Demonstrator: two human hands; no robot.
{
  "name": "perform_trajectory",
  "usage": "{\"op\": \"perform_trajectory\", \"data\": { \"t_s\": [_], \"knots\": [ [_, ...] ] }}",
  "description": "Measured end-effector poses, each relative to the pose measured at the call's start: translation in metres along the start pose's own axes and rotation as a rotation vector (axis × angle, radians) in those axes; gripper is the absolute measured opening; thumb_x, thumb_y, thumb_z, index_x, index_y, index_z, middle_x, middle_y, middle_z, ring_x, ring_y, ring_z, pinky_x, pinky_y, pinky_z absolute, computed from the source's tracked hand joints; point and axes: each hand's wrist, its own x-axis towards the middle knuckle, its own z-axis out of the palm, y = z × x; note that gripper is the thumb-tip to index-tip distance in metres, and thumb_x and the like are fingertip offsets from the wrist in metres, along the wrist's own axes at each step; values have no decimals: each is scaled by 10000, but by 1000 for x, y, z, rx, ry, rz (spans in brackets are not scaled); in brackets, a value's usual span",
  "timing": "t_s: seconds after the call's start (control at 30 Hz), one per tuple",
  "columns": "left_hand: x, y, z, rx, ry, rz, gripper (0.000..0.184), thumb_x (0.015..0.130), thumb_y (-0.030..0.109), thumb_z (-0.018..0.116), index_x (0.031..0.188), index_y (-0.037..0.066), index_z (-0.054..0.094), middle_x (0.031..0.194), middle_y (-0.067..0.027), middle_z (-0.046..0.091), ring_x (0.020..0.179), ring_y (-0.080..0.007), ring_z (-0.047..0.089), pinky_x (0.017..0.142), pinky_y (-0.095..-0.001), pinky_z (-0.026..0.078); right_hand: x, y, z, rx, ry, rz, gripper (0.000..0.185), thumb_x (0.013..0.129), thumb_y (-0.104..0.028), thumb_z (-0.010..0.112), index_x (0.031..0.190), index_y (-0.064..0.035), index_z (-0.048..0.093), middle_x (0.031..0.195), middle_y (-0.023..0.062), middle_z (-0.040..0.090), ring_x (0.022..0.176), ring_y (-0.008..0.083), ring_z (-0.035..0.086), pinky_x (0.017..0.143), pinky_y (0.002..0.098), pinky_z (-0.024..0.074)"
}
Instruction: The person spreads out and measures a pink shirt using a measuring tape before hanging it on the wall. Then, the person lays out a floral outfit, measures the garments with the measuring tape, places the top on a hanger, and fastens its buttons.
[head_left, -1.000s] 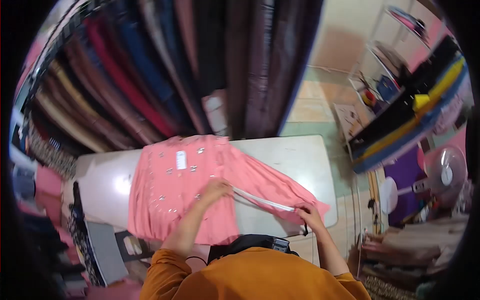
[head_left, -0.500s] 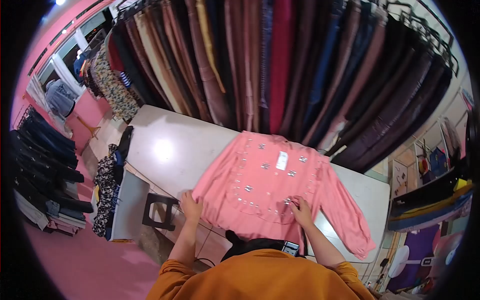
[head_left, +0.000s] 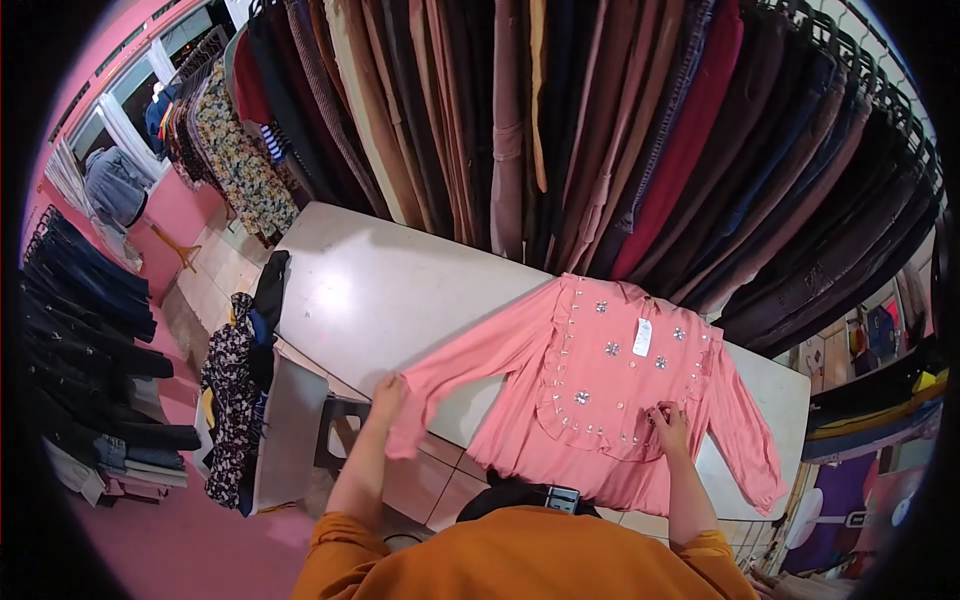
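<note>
A pink blouse (head_left: 630,390) with a ruffled bib and sparkling flower-shaped ornaments lies front up on the white table (head_left: 370,260). A white tag (head_left: 642,337) rests on its upper chest. My left hand (head_left: 388,392) is closed on the end of one sleeve, which stretches out to the left with its cuff hanging past the table's near edge. At the lower right of the bib, my right hand (head_left: 672,428) pinches the front beside an ornament. The other sleeve (head_left: 748,440) slants down to the right, and the blouse's hem reaches over the near edge toward my body.
Behind the table hangs a long row of trousers (head_left: 505,150). To the left, a dark patterned garment (head_left: 235,400) drapes over a chair (head_left: 290,430). Dark jeans (head_left: 90,280) hang at far left, above a folded stack (head_left: 140,465). Folded clothes (head_left: 875,425) lie on a right-hand shelf.
My left hand has drawn the left sleeve out sideways from the blouse's body, opening a gap between them. My right hand stays on the lower bib. The camera view has shifted left.
</note>
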Motion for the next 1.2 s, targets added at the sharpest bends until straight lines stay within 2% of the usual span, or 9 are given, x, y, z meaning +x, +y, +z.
{"op": "perform_trajectory", "data": {
  "t_s": [0.1,0.17,0.37,0.47,0.8,0.9,0.97,1.07,1.2],
  "knots": [
    [31,46,7,-64,92,131,198,908,175,553,987,2,609,696,23,532,651,-118,502,609,-291,459,1,4,-1,-4,-41,-5,398,814,-392,646,1083,-104,587,1023,148,604,1043,316,507,952,432,349],
    [38,90,2,429,-27,102,330,809,271,653,1008,10,622,865,-145,649,811,-201,609,739,-332,484,2,4,0,31,-64,30,420,810,-398,648,1096,-100,576,1036,144,600,1054,314,500,967,437,332],
    [65,112,-35,1298,-371,340,474,587,380,752,960,95,683,936,-176,675,898,-349,637,798,-401,517,-1,-5,1,-12,-40,61,427,795,-385,670,1098,-105,564,1060,162,570,1055,325,496,959,439,343],
    [77,113,-62,1420,-481,85,471,574,375,751,967,121,701,960,-148,681,896,-325,645,821,-398,516,0,-6,2,-64,-15,47,424,787,-365,685,1089,-96,559,1066,164,558,1046,324,498,936,433,368],
    [110,84,-137,772,-377,-173,483,616,302,801,1003,44,671,835,-154,681,812,-283,661,724,-379,508,4,4,10,-22,29,45,386,769,-298,705,1055,-84,559,973,156,587,987,299,517,892,424,400],
    [122,51,-150,681,-179,-55,405,669,241,773,975,15,634,895,-157,662,857,-307,635,737,-388,493,-2,-30,2,2,43,112,400,753,-263,731,1021,-33,543,910,144,599,853,268,579,781,391,461],
    [88,75,-120,1055,434,267,330,728,194,726,983,24,602,963,-155,626,906,-325,604,767,-381,482,3,-56,3,93,31,218,397,755,-245,741,1013,-23,535,864,123,599,783,238,606,718,349,489],
    [62,96,-81,946,536,514,316,772,134,670,1055,24,580,1019,-156,593,938,-328,578,798,-380,474,-1,-117,31,217,223,98,398,725,-190,782,967,5,534,816,102,638,731,186,622,677,291,491],
    [26,86,-14,253,-401,362,291,854,134,634,1105,-4,587,998,-80,636,857,-163,601,774,-299,491,-4,-202,108,602,-370,5,363,745,-203,778,982,3,596,891,99,669,815,157,632,719,275,504]
  ]
}}
